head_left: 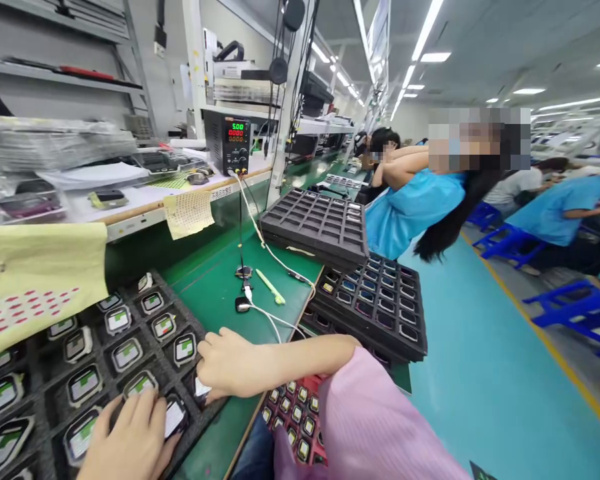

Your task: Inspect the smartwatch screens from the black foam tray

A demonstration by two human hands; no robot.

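A black foam tray with many compartments lies at the lower left, holding square watch-like units with green and white faces. My left hand reaches over its near part, fingers bent around a unit with a white label. At the tray's right edge my right hand has its fingers curled down on another white-faced unit. Its fingertips are partly hidden. A watch unit sits in the compartment just beyond my right hand.
Stacked black trays stand ahead on the green bench, beside cables, a green pen and a power supply. A red tray of units is below the bench edge. People in blue sit at the right.
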